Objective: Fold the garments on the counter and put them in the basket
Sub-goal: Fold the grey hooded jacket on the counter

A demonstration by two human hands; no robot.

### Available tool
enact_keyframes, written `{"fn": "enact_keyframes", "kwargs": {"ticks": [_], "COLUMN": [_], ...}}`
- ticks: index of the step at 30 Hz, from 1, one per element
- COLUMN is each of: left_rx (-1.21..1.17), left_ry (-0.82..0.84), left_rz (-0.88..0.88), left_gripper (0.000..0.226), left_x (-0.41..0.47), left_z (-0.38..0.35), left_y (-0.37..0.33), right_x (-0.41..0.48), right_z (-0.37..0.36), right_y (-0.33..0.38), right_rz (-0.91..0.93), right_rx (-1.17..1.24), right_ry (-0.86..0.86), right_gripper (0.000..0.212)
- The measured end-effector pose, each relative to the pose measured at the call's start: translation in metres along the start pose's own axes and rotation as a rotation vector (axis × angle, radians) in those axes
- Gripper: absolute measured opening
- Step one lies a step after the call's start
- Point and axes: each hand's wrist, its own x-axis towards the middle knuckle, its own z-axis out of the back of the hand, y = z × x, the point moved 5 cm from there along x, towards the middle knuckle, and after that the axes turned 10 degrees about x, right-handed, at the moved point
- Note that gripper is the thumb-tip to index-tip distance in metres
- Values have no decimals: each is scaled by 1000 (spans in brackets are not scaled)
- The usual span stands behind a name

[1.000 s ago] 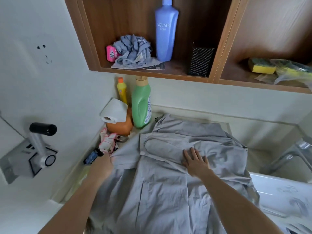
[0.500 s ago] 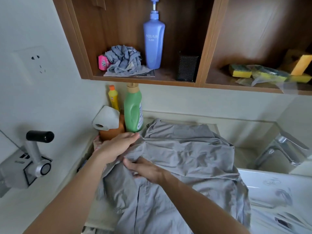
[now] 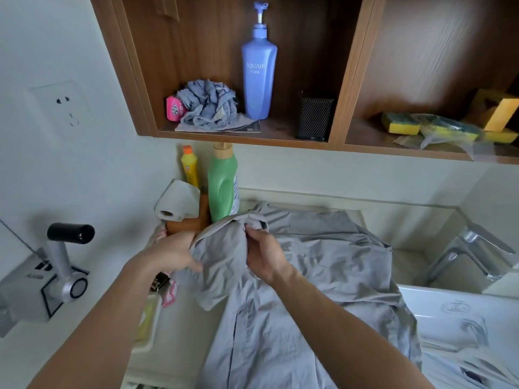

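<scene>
So there's a grey shirt [image 3: 323, 262] spread over the tabletop [image 3: 185, 327], filling most of the lower middle and right of the frame, with its lower end running off the bottom edge. Both hands are on the shirt's upper left part, a bit left of centre. The left hand [image 3: 171, 255] has its fingers [image 3: 193, 266] curled round the left edge of a bunched-up flap and is grasping it. The right hand [image 3: 265, 255] pinches the top of that same bunch between thumb and fingers, right by a rolled hem or cuff. That flap is lifted off the surface and hangs loose between the two hands, while the rest of the shirt lies wrinkled and flat.

Just behind the hands, against the wall, stand a green bottle [image 3: 223, 189], a smaller yellow bottle [image 3: 189, 169] and a toilet roll [image 3: 177, 200]. Up top there's a wooden shelf [image 3: 252, 136] with a blue pump bottle [image 3: 259, 71], a balled-up grey cloth [image 3: 209, 106] and a black mesh box [image 3: 314, 117], plus some sponges [image 3: 400, 123] in the compartment to the right. A chrome faucet [image 3: 466, 254] sits at the right edge, and a wall socket [image 3: 64, 108] is in the upper left.
</scene>
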Motion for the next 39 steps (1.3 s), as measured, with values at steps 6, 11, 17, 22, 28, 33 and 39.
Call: {"fn": "enact_keyframes", "kwargs": {"ticks": [6, 11, 17, 22, 28, 33, 39], "left_rx": [252, 172, -493, -507, -141, -10, -461], "left_ry": [-937, -1060, -828, -421, -110, 51, 31], "left_rz": [57, -502, -468, -127, -37, 69, 109], "left_gripper": [33, 47, 86, 102, 91, 92, 71], "left_x": [-5, 2, 31, 70, 96, 111, 119], "left_z": [79, 100, 64, -34, -96, -130, -143], "left_y": [-5, -107, -90, -32, -32, -24, -30], "right_x": [-13, -30, -44, -51, -62, -111, -146], "right_z": [5, -66, -56, -33, 53, 205, 302], "right_y": [56, 75, 115, 145, 200, 205, 176], "right_rz": [382, 666, 715, 714, 806, 729, 359], "right_rx": [-1005, -1196, -759, -289, -297, -392, -412], "right_ry": [-204, 56, -116, -200, -542, -974, -1085], "right_gripper": [41, 92, 27, 16, 23, 49, 20]}}
